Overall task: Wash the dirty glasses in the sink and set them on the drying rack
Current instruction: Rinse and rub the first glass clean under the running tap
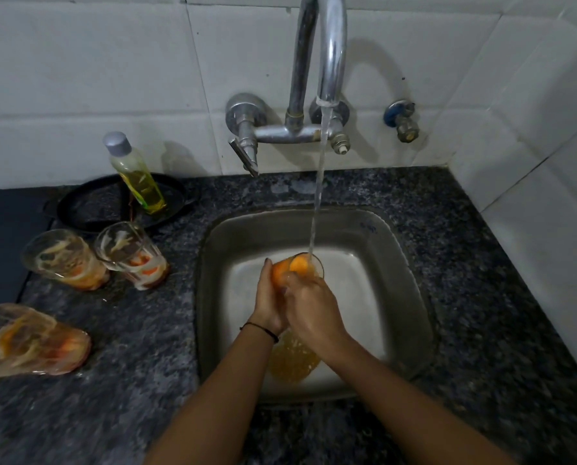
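- Head view, nearest first: both of the person's forearms enter from the bottom edge and converge over the sink point(213, 250). The wrists are almost touching.
- One dirty glass, the toppled glass point(28, 340), lies on its side on the granite counter point(129, 380), well left of the sink. It is streaked with orange residue.
- Orange-tinted water point(292, 362) pools on the sink floor beneath the wrists.
- Left hand point(270, 297): fingers curled round the left wall of the glass point(307, 267), gripping it.
- Right hand point(310, 307): back towards the camera, fingers bent over the glass's near wall. I read this as a second hold on the same glass.
- The glass is held above the sink floor, mouth tilted up under the water stream point(317, 196), with orange residue inside.
- Handling judgement: rigid, light, breakable and now wet, so likely slippery. I would hold it round the mid-wall with full finger wrap, not by the rim.
- Two more dirty glasses, the left counter glass point(65, 260) and the right counter glass point(131, 255), stand side by side left of the sink.
- Behind them a soap bottle point(136, 172) stands in a black pan point(89, 209).
- Farthest back, the tap point(329, 62) is running.
- I see no drying rack in view.
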